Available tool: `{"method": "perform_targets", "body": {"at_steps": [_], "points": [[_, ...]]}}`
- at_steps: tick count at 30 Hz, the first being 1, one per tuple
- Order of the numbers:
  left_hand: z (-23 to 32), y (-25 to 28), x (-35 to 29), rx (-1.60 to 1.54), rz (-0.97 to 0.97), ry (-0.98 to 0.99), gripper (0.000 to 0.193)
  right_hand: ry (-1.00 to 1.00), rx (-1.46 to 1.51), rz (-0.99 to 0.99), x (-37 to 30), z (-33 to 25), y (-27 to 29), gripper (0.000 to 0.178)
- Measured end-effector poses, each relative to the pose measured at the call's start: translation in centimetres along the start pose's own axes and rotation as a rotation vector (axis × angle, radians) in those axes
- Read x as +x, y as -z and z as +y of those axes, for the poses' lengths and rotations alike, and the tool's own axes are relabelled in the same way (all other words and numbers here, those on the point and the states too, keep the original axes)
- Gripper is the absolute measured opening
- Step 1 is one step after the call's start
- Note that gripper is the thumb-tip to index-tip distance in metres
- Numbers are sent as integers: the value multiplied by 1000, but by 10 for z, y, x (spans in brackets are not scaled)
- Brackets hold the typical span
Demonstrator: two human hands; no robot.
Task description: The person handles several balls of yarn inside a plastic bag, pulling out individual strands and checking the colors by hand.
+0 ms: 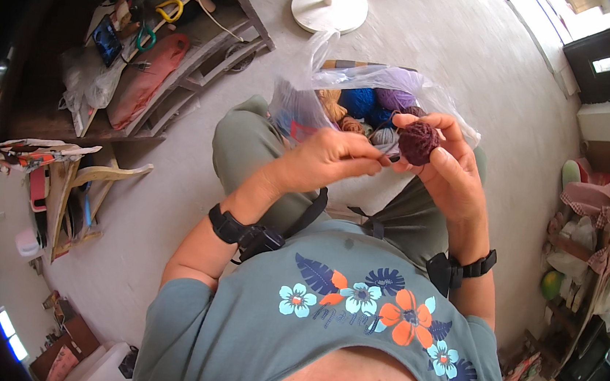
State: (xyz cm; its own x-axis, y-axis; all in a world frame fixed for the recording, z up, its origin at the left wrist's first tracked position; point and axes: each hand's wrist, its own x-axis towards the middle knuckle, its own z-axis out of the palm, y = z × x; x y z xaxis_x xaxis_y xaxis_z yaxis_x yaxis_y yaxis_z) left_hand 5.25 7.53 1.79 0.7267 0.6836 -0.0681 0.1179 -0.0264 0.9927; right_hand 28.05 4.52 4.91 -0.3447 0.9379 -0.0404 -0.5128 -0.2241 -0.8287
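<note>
My right hand [459, 177] holds a small dark maroon ball of yarn [418, 143] between thumb and fingers, above my lap. Just left of the ball, my left hand [333, 161] is closed in a pinch; a short dark bit at its fingertips looks like a strand of the same yarn. Under and beyond both hands, a clear plastic bag [294, 109] stands open between my knees. Inside it lie several yarn balls, among them a blue ball [358, 102], a purple ball [394, 99] and a tan ball [330, 105]. My hands hide part of the bag's near side.
Ahead on the floor stands a white round base with a pole [330, 8]. To the left is a wooden shelf unit [206, 71] with scissors, a phone and a red bag. A small wooden stand [104, 175] sits below it. Cloths and bags [588, 210] pile up at the right.
</note>
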Motion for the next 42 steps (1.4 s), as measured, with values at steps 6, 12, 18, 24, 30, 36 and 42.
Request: {"method": "perform_targets", "body": {"at_steps": [6, 12, 18, 24, 30, 36, 42], "points": [[14, 5, -4, 126, -77, -256, 13, 61, -722, 294, 13, 10, -18, 26], [30, 25, -2, -117, 145, -157, 10, -360, -374, -24, -11, 8, 17, 28], [-5, 11, -3, -32, 164, -146, 18, -12, 2, 52, 2, 4, -12, 40], [5, 2, -8, 99, 14, -222, 21, 12, -301, 172, 13, 4, -16, 30], [20, 18, -13, -60, 47, -236, 19, -22, -707, 116, 4, 14, -18, 17], [11, 18, -5, -82, 163, -189, 16, -87, -88, -55, -5, 3, -20, 34], [-6, 3, 2, 78, 145, -267, 16, 63, 24, -19, 6, -7, -13, 35]]}}
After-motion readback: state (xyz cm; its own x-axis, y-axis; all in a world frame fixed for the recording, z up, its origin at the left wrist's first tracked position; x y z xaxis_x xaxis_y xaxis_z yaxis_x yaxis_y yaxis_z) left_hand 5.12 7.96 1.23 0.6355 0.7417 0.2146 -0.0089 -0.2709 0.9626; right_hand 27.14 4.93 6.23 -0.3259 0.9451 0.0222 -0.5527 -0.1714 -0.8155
